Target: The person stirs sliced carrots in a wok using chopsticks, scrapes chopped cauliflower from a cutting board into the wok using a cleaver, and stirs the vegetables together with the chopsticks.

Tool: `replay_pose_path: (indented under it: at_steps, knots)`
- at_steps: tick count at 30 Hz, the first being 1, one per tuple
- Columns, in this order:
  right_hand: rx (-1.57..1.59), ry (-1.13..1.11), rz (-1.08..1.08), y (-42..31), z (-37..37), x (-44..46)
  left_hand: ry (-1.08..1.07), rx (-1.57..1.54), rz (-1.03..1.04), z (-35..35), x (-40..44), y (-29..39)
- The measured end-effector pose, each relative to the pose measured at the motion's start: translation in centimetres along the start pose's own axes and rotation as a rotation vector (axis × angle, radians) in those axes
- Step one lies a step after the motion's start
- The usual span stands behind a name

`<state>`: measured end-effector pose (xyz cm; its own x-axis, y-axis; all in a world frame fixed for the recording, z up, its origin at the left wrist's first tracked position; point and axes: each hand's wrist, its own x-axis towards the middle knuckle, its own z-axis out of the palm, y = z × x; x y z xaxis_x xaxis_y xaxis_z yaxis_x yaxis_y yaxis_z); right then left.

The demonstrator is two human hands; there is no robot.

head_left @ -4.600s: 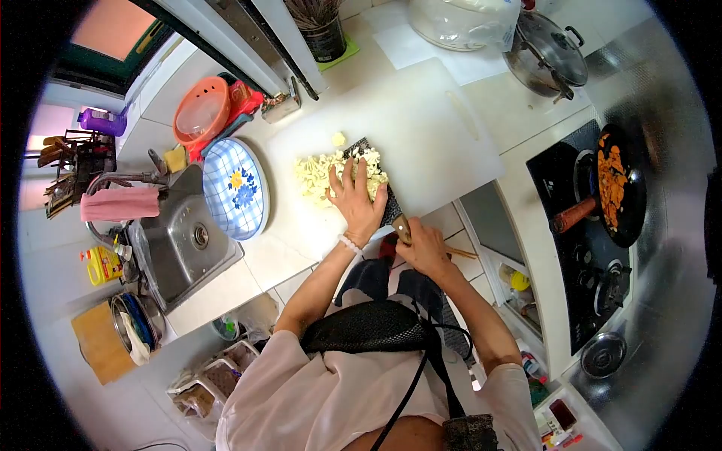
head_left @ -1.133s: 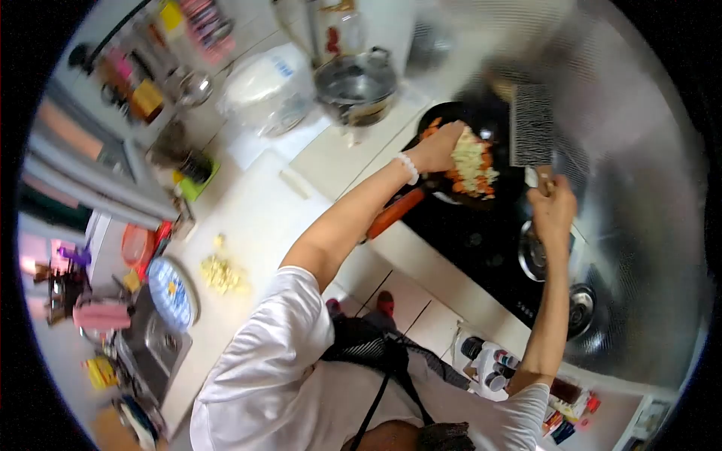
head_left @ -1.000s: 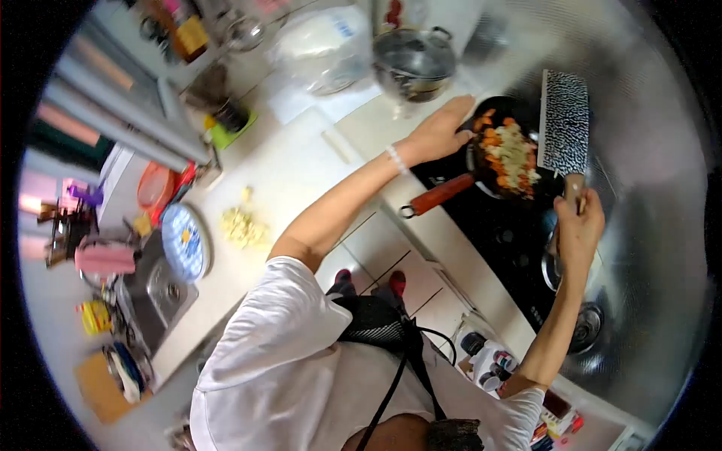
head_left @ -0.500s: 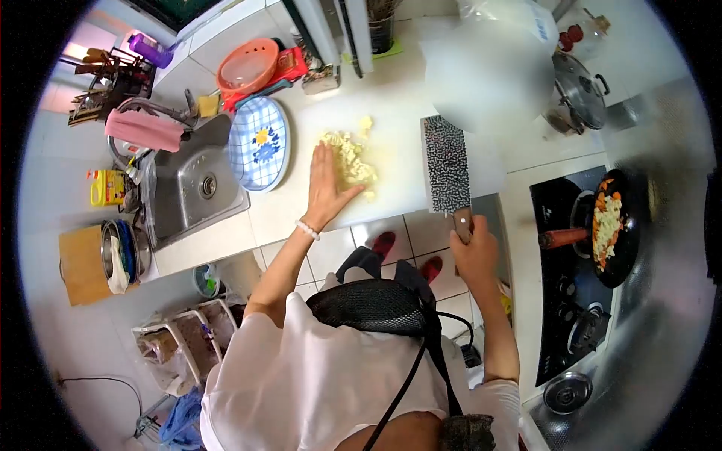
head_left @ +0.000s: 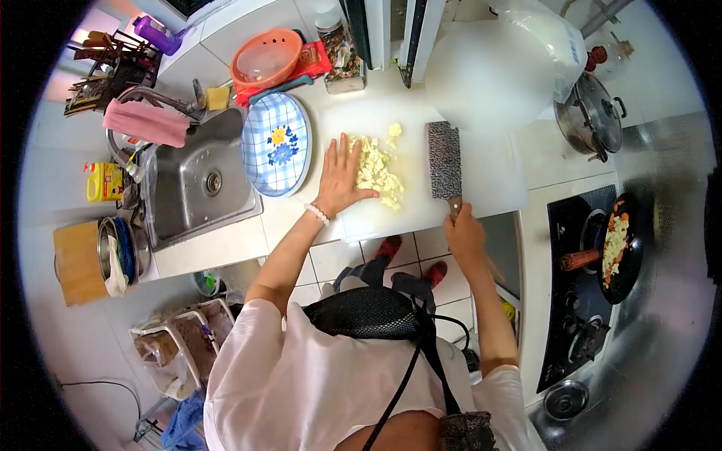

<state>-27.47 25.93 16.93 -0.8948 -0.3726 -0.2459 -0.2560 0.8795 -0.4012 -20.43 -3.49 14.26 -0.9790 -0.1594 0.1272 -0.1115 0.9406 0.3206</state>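
Observation:
My left hand [head_left: 342,179] lies with fingers spread at the left edge of a pile of chopped pale-yellow pieces [head_left: 376,173]. Its thumb points right, touching or just beside the near pieces. My right hand [head_left: 464,234] is wrapped round the wooden handle of a cleaver [head_left: 444,161]. The broad, dark-patterned blade points away from me, to the right of the pile and apart from it. Beneath both is a white cutting board [head_left: 492,177]; I cannot tell whether the blade touches it.
A blue-checked oval plate [head_left: 259,161] is left of the board, beside the steel sink [head_left: 169,188]. An orange colander [head_left: 286,52] and a jar [head_left: 344,68] stand behind. On the right, a pan [head_left: 630,263] of chopped orange and pale food sits on the stove [head_left: 556,331]; a lidded pot [head_left: 594,113] stands beyond.
The camera view has shifted slightly. The cleaver has come a little left toward the pile, its blade looking narrower. My left fingers are spread wider beside the pieces.

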Motion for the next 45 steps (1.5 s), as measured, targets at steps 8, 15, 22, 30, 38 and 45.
replay_pose_path:
  at_steps: [8,15,22,30,38,45]
  knots:
    - [-0.155,0.158,-0.339,-1.0,-0.3,4.3,0.013,-0.222,0.137,0.4,2.8,-0.7]
    - [-0.202,0.056,-0.435,-0.8,-0.4,3.8,0.024,-0.511,0.073,0.1,3.2,0.3]
    - [-0.176,0.102,-0.443,1.1,0.4,-0.7,0.052,-0.366,0.259,0.7,3.9,-0.3]
    - [-0.114,-0.062,-0.108,-0.9,3.3,-4.3,-0.005,-0.176,0.295,1.0,4.1,1.4]
    - [0.029,-0.089,-0.057,-4.4,5.1,-4.9,0.146,-0.133,0.113,2.3,2.5,4.0]
    - [0.140,-0.170,-0.111,-6.9,4.4,-3.8,0.349,-0.203,-0.054,3.3,2.9,5.6]
